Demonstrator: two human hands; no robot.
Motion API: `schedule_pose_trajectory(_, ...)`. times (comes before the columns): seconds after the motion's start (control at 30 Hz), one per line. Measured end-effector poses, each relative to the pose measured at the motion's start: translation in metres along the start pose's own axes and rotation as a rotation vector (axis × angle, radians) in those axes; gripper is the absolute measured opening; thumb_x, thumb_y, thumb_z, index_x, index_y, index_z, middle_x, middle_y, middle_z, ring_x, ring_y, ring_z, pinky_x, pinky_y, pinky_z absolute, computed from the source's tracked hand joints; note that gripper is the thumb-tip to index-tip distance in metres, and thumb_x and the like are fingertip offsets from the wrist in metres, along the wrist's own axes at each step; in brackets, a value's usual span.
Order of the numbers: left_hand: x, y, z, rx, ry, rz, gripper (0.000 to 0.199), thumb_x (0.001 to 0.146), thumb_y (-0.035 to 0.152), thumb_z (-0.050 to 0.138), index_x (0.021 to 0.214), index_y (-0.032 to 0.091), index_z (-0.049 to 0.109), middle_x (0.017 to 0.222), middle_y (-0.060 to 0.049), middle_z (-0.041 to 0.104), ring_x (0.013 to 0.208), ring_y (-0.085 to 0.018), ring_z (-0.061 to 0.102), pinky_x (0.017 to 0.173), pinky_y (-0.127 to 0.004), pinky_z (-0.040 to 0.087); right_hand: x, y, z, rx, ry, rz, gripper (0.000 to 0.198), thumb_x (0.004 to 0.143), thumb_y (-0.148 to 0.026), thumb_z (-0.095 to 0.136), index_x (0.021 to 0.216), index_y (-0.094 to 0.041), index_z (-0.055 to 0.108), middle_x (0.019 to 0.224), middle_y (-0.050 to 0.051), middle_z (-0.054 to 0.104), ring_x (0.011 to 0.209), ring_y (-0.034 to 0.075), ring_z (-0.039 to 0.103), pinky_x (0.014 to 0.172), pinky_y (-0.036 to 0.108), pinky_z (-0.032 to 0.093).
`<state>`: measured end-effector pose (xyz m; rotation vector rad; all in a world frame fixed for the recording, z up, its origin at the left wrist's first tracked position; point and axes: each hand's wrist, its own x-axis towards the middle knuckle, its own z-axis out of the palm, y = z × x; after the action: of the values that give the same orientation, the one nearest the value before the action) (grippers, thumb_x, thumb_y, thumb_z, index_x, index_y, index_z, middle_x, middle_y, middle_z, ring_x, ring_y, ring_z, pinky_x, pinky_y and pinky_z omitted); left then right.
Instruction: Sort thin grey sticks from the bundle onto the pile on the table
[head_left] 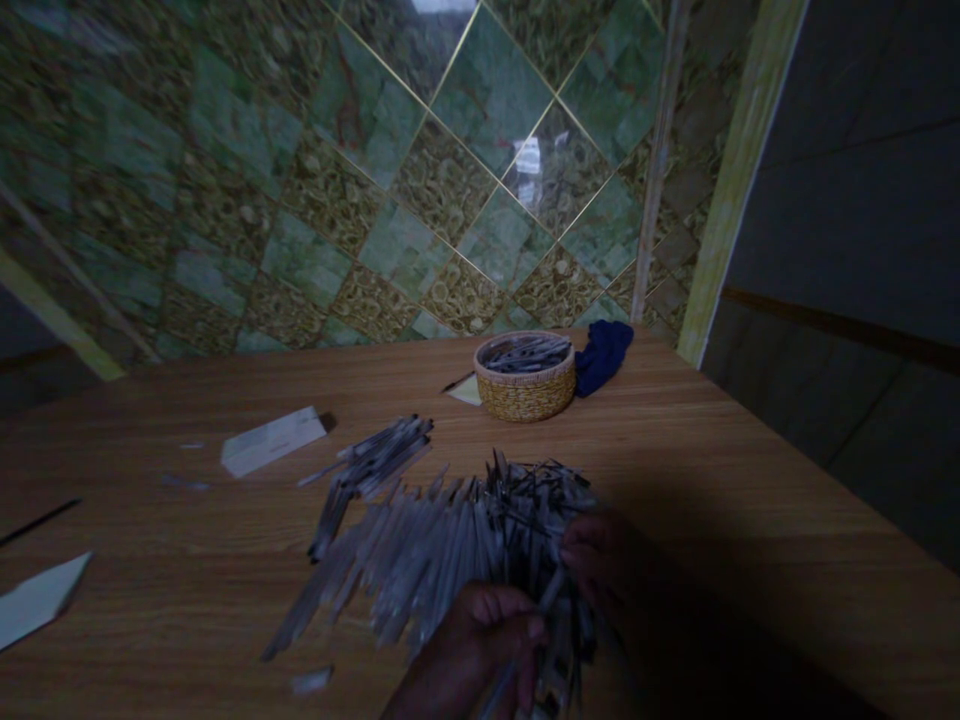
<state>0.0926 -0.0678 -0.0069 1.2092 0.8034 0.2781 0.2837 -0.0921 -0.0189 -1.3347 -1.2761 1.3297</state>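
Observation:
My left hand (480, 645) is closed, pinching a slim pale pen (553, 590) between thumb and fingers. The pen slants up toward my right hand (600, 560), whose curled fingers are close to its upper end; deep shadow hides what they grip. Under and beyond both hands lies a wide heap. Its left part is a fanned row of slim, translucent plastic sleeves (427, 560), and its right part is a tangle of dark-tipped pens (536, 495). A smaller bundle of pens (382, 455) rests behind the sleeves.
A round woven basket (525, 392) full of pens stands at the back, beside a dark blue cloth (604, 355). A white paper strip (274, 440), a pale card (41, 600), a dark pen (39, 522) and a small plastic scrap (311, 681) lie leftward. A tiled wall (487, 160) closes off the back.

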Motion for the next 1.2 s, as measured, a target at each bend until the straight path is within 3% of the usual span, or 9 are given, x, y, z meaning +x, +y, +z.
schedule_pose_trajectory(0.13, 0.001, -0.001, 0.000, 0.013, -0.003, -0.002, 0.032, 0.067, 0.045, 0.061, 0.061, 0.013, 0.060, 0.038, -0.001, 0.058, 0.025, -0.007, 0.037, 0.028, -0.017, 0.026, -0.002, 0.002, 0.000, 0.047, -0.061, -0.008, 0.033, 0.067, -0.050, 0.053, 0.077, -0.018, 0.051, 0.042, -0.007, 0.053, 0.026, 0.007, 0.038, 0.028, 0.017, 0.028)
schedule_pose_trajectory(0.3, 0.001, -0.002, -0.002, -0.001, 0.008, -0.003, 0.032, 0.066, 0.044, 0.062, 0.058, 0.013, 0.058, 0.037, -0.001, 0.058, 0.024, -0.006, 0.036, 0.028, -0.017, 0.024, -0.001, 0.006, 0.004, -0.032, 0.043, -0.009, 0.038, 0.073, -0.051, 0.047, 0.053, -0.019, 0.043, 0.033, -0.007, 0.042, 0.024, 0.004, 0.030, 0.027, 0.016, 0.018)
schedule_pose_trajectory(0.5, -0.003, 0.002, 0.000, -0.003, 0.029, 0.013, 0.033, 0.067, 0.044, 0.061, 0.062, 0.012, 0.062, 0.038, -0.001, 0.058, 0.024, -0.006, 0.036, 0.028, -0.018, 0.022, -0.001, 0.003, 0.002, 0.107, -0.095, 0.023, 0.040, 0.062, -0.055, 0.055, 0.077, -0.019, 0.049, 0.040, -0.008, 0.052, 0.025, 0.007, 0.038, 0.028, 0.016, 0.027)
schedule_pose_trajectory(0.67, -0.004, 0.007, 0.004, 0.001, 0.044, -0.020, 0.036, 0.060, 0.049, 0.064, 0.058, 0.013, 0.061, 0.036, 0.000, 0.056, 0.024, -0.006, 0.036, 0.028, -0.018, 0.023, 0.002, 0.009, 0.004, 0.052, 0.026, 0.026, 0.038, 0.071, -0.056, 0.047, 0.061, -0.019, 0.045, 0.033, -0.008, 0.045, 0.021, 0.006, 0.033, 0.025, 0.015, 0.020)
schedule_pose_trajectory(0.73, -0.003, 0.007, 0.004, 0.017, 0.044, -0.020, 0.036, 0.060, 0.049, 0.064, 0.057, 0.013, 0.061, 0.036, 0.000, 0.056, 0.024, -0.006, 0.036, 0.029, -0.018, 0.023, 0.003, 0.010, 0.003, 0.056, 0.001, 0.025, 0.036, 0.069, -0.053, 0.051, 0.059, -0.019, 0.044, 0.033, -0.008, 0.045, 0.021, 0.006, 0.033, 0.025, 0.015, 0.021)
schedule_pose_trajectory(0.97, -0.002, 0.002, 0.001, -0.005, 0.035, 0.021, 0.040, 0.061, 0.051, 0.064, 0.060, 0.011, 0.063, 0.036, 0.000, 0.055, 0.024, -0.006, 0.036, 0.029, -0.018, 0.024, 0.001, 0.012, -0.007, 0.252, -0.177, -0.069, 0.036, 0.064, -0.045, 0.061, 0.082, -0.018, 0.047, 0.047, -0.006, 0.059, 0.025, 0.007, 0.043, 0.029, 0.016, 0.031)
schedule_pose_trajectory(1.2, -0.004, 0.007, 0.003, -0.016, 0.024, 0.005, 0.039, 0.058, 0.052, 0.066, 0.056, 0.013, 0.061, 0.035, 0.001, 0.055, 0.024, -0.006, 0.035, 0.029, -0.019, 0.023, -0.001, 0.005, -0.011, 0.395, -0.079, -0.088, 0.020, 0.057, -0.025, 0.062, 0.071, -0.016, 0.052, 0.054, -0.001, 0.064, 0.034, 0.010, 0.053, 0.034, 0.018, 0.036)
